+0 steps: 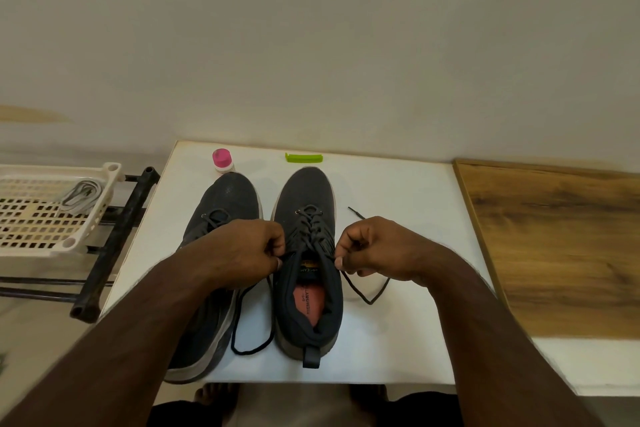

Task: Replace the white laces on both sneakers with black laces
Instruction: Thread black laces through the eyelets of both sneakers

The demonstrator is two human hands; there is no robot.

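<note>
Arms: bare, no sleeves in view
Hands: left hand (247, 250) and right hand (372, 250) bare, no rings or gloves
Wrists: no watch
Feet: bare

Your two sneakers (308, 218) look like soft, dull dark cloth, with a thin black lace (252, 322) like cord. You sit at a smooth white table (398, 253). Beside it lie grainy brown wood (561, 246) and a plastic basket (52, 211).

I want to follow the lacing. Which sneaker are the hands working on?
The right-hand sneaker: both hands pinch its black lace beside the tongue. The other sneaker lies partly under the left forearm.
</note>
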